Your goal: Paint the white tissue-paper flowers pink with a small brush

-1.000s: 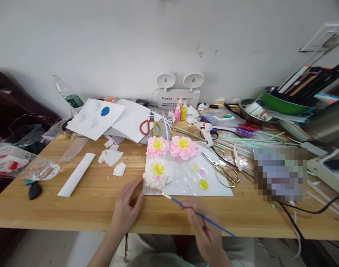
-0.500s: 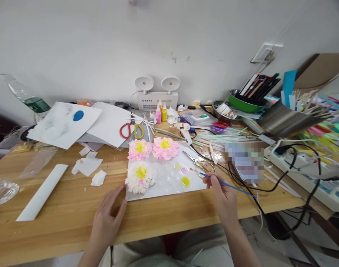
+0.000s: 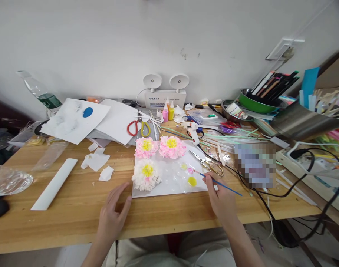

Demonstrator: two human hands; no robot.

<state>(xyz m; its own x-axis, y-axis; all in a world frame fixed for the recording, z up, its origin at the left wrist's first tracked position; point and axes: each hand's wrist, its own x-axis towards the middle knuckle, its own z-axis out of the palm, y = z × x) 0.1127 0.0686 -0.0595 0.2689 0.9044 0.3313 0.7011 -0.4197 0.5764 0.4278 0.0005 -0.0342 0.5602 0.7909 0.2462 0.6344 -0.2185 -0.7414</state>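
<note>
My right hand [image 3: 221, 193] is closed on a thin blue paintbrush [image 3: 221, 183], whose tip is at a pink paint spot [image 3: 190, 170] on a clear plastic sheet. A yellow paint puddle [image 3: 192, 181] and a paler yellow spot [image 3: 184, 166] lie beside it. My left hand [image 3: 114, 209] rests open on the table, close to the corner of the white paper [image 3: 169, 189]. On that paper sit a white ruffled flower [image 3: 140, 180] with a yellow middle and a touch of pink, and two pink-edged flowers [image 3: 173, 152], [image 3: 138, 149] behind it.
Gold-handled scissors [image 3: 211, 165] lie right of the paint, near a glue gun [image 3: 193, 132]. Red-and-yellow-handled scissors [image 3: 138, 128] are behind the flowers. Pink and yellow paint bottles [image 3: 171, 112] stand by the wall lamp unit. Black cables [image 3: 283, 191] run along the right side.
The brush tip has moved down onto the pink paint spot. The whole view has shifted, so things appear farther right. My left hand stays by the paper's corner.
</note>
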